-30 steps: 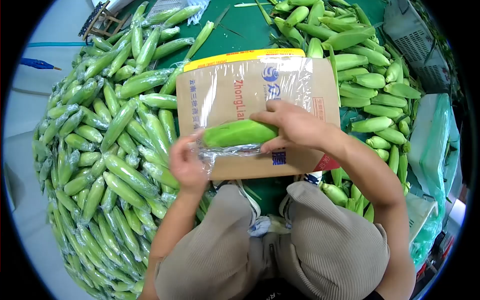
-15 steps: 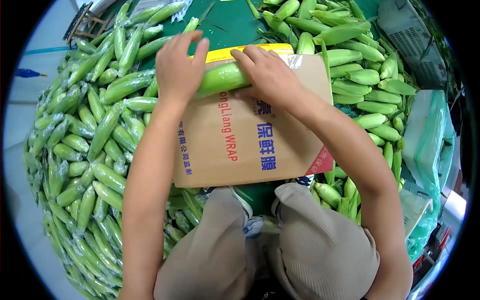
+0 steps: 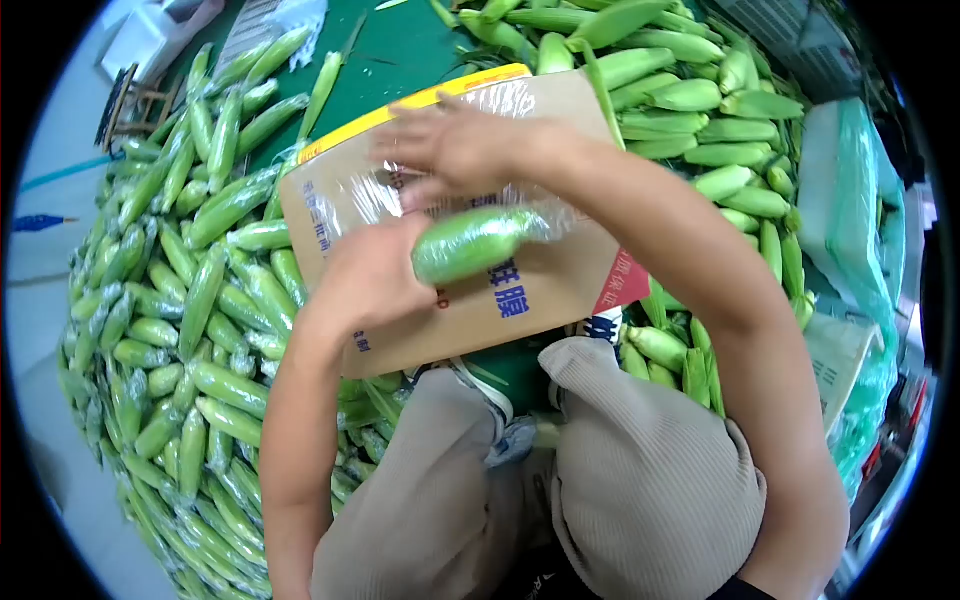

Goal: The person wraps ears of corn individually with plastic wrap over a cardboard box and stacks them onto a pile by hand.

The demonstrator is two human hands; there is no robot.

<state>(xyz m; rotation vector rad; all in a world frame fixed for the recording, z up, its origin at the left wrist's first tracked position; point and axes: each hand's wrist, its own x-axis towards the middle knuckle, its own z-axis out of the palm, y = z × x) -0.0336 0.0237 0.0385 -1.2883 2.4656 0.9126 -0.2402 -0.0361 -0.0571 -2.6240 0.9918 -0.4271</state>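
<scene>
Trousers (image 3: pixel 650 470): showing grey-beige, ribbed, loose-cut
Top (image 3: pixel 552 580): showing black, bearing small pale lettering
Right shoe (image 3: pixel 603 326): showing dark with white stripes
Left shoe (image 3: pixel 488 394): showing a pale edge
Left hand (image 3: pixel 375 268), right hand (image 3: pixel 455 152): going bare

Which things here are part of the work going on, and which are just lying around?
Seemingly in use:
- corn ear in the left hand
- film-covered cardboard
- wrapped corn, left
- unwrapped corn, right

Probably just lying about:
- small stool
- blue item, far left

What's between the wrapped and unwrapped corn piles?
Head view: the printed cardboard, with the right hand over it and the left hand holding a wrapped corn ear; green surface shows beyond.
</scene>
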